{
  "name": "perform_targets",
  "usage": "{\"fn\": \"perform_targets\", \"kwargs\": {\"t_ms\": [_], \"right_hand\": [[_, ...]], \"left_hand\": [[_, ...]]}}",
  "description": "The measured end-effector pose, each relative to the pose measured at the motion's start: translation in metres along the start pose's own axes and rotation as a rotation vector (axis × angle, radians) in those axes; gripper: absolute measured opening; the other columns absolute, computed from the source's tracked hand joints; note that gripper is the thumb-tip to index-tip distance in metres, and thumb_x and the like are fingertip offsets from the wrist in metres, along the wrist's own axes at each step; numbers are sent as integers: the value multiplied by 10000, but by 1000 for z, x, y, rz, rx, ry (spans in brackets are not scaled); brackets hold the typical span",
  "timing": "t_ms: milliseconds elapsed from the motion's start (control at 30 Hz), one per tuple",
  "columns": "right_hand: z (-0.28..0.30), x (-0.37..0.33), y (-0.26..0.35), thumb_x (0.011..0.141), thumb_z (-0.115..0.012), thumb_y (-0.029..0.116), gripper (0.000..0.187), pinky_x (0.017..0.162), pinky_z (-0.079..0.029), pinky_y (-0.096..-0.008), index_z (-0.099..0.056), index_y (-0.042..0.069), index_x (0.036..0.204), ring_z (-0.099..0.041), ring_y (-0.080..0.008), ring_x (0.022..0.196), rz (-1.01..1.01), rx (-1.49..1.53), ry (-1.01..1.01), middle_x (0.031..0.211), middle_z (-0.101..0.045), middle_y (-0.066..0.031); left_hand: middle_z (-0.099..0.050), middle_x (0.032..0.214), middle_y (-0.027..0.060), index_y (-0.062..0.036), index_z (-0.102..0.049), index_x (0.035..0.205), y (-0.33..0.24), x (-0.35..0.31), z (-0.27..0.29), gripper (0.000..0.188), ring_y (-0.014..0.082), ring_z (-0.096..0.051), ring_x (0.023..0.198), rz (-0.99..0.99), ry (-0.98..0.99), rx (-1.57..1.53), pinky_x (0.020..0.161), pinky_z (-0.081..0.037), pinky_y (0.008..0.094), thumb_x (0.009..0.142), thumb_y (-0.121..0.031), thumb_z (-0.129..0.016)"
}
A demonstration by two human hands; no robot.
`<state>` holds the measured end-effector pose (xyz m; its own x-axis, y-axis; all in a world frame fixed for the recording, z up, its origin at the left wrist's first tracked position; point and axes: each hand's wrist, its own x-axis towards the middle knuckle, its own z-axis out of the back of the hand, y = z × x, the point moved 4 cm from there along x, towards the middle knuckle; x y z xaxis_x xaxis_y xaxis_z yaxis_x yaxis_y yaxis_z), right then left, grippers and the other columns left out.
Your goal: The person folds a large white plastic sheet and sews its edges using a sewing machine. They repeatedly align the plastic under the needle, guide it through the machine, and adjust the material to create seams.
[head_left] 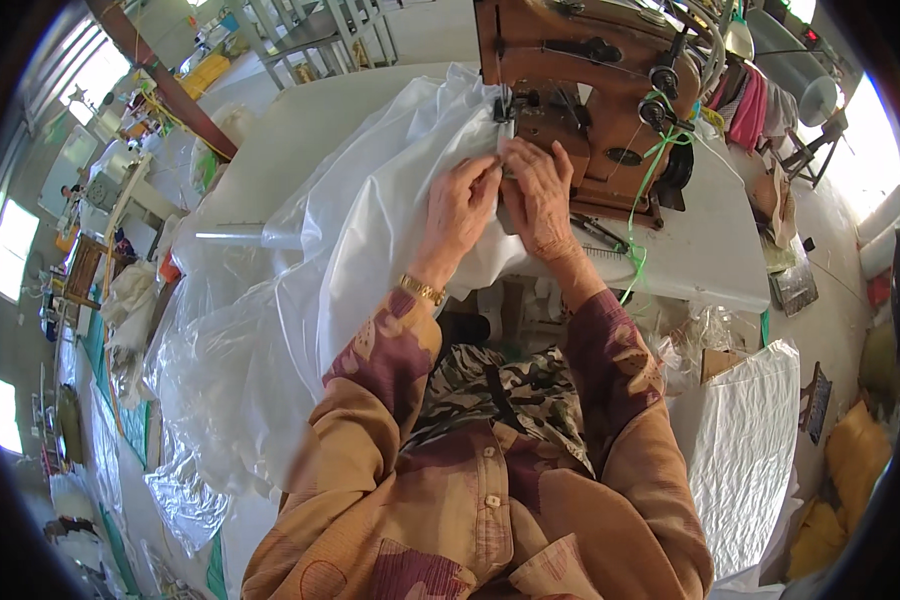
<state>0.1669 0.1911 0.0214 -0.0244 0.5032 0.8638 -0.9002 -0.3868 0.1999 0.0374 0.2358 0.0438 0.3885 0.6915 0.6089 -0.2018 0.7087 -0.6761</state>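
Observation:
A brown sewing machine point(595, 140) stands on a pale table in front of me. A large shiny white sheet of fabric point(355, 245) drapes from its presser foot point(506, 105) to the left and down over the table's near edge. My left hand point(462, 205) pinches the fabric's edge just in front of the foot, fingers curled. Beside it, my right hand point(540, 195) has its thumb and fingers closed on the same edge, fingertips close to the left hand's. The hands partly hide the gripped edge.
A green ribbon point(653, 165) hangs from the machine. A ruler-like clear strip point(245, 237) lies left on the sheet. Crumpled clear plastic point(215, 375) hangs at the left, and a silvery quilted sheet point(740, 450) stands at lower right. Chairs point(315, 35) stand behind the table.

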Motion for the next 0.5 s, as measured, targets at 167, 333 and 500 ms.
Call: {"fn": "perform_targets", "kwargs": {"t_ms": [167, 333, 500], "right_hand": [[9, -6, -12, 802, -726, 182, 313, 1077, -331, -507, -626, 88, 1083, -561, -265, 1154, 43, 93, -84, 1217, -626, -61], [22, -41, -6, 935, -629, 350, 364, 874, -473, -358, -582, -9, 902, -615, -208, 901, -205, 554, 301, 912, -663, -108], [44, -76, 19, 937, -659, 303, 341, 696, -464, -307, -628, -35, 914, -499, -90, 732, -582, 770, 531, 753, -636, -40]], "left_hand": [[-527, 1355, 209, -2, -526, 1336, -13, -136, 22, 420, 364, -523, 1231, -115, -17, 91, 1021, -434, 417, 930, -54, -621], [-527, 1362, 229, 5, -510, 1349, 39, -312, 68, 430, 404, -495, 1263, 300, 138, 192, 1079, -386, 434, 942, -90, -611], [-387, 1465, 309, 80, -423, 1388, 116, -455, 164, 769, 451, -356, 1362, 805, -82, 631, 1137, -277, 496, 888, -433, -702]]}}
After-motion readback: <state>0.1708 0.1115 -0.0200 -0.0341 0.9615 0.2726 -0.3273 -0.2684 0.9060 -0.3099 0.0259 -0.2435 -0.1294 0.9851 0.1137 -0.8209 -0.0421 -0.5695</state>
